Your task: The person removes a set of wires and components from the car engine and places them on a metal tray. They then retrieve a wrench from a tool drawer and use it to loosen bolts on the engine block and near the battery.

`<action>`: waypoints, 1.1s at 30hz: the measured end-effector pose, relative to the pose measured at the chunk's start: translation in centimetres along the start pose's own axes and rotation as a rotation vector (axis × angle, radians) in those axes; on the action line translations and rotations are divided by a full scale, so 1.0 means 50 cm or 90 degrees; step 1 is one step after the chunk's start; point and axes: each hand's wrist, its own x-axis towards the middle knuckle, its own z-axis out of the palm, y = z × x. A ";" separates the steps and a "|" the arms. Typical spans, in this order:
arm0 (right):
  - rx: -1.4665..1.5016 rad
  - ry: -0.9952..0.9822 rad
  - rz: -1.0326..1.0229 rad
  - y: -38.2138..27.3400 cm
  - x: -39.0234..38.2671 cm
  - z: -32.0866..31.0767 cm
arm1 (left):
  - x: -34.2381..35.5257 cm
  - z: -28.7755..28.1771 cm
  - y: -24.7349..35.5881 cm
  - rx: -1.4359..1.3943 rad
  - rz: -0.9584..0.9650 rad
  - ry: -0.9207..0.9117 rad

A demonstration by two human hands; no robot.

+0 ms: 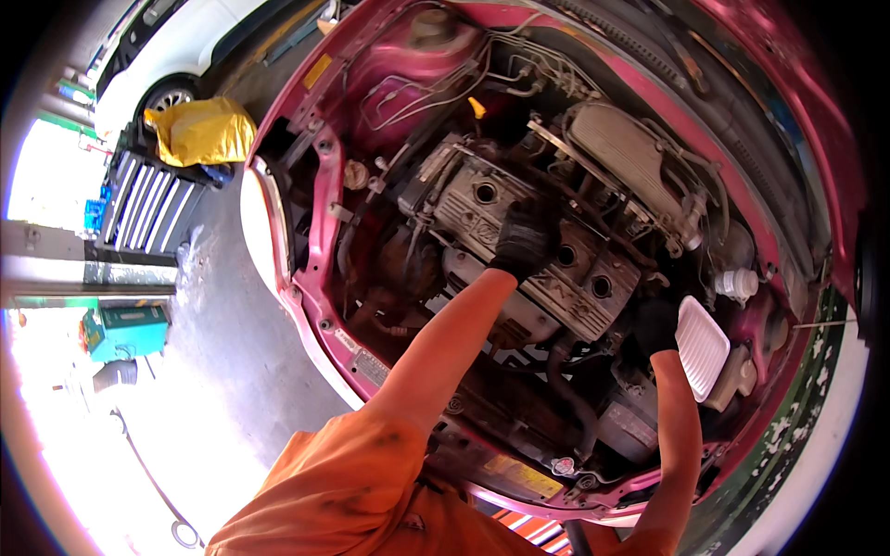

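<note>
My left hand (527, 239), in a black glove, is over the engine's ribbed valve cover (471, 220), between the round plug holes. Its fingers look curled downward; whatever they hold, if anything, blends into the dark. Off to the right, my right hand (656, 324), also gloved in black, is low beside the engine, against the left edge of a white pleated air filter (703, 348). Dark surroundings hide the right fingers, so I cannot tell whether they grip the filter. Open plug holes show on either side of my left hand, one of them a round hole (602, 286) at the cover's right end.
The pink car's front rim (320, 208) curves round the engine bay. Behind the engine lies a beige ribbed housing (616, 139); a white-capped reservoir (738, 284) stands at right. On the left are a drawer tool cabinet (148, 204), a yellow bag (204, 132) and a teal box (128, 331).
</note>
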 end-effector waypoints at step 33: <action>-0.111 -0.179 0.359 -0.434 -0.425 -0.233 | -0.328 -0.195 -0.350 0.262 0.252 -0.147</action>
